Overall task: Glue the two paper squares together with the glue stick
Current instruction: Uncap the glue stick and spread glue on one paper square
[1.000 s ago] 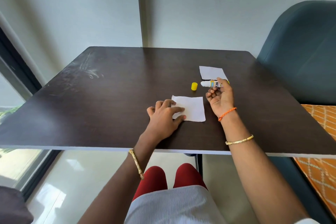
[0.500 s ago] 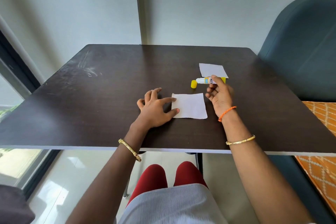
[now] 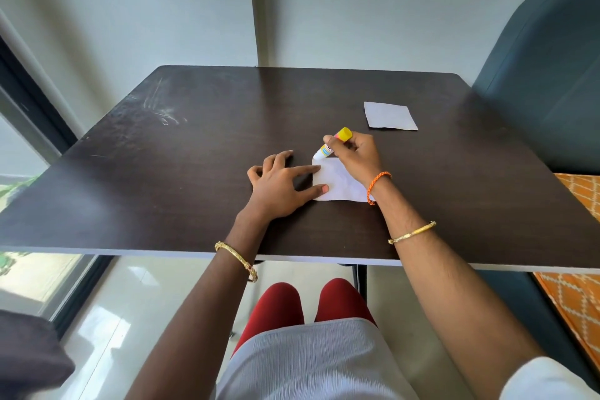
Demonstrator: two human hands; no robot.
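While left hand (image 3: 279, 187) lies flat, fingers spread, pinning near square (image 3: 337, 182) to counter (image 3: 194, 153), and right hand (image 3: 355, 153) grips glue stick (image 3: 334, 143) at far corner: stroke lightly edge to edge, keep pinned; second square (image 3: 389, 115) waiting beyond.

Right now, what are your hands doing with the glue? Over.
Right hand grips glue stick, tip at near paper square's far-left corner. Left hand pins its left edge. Second paper square waits apart, farther back. Nothing blocking.
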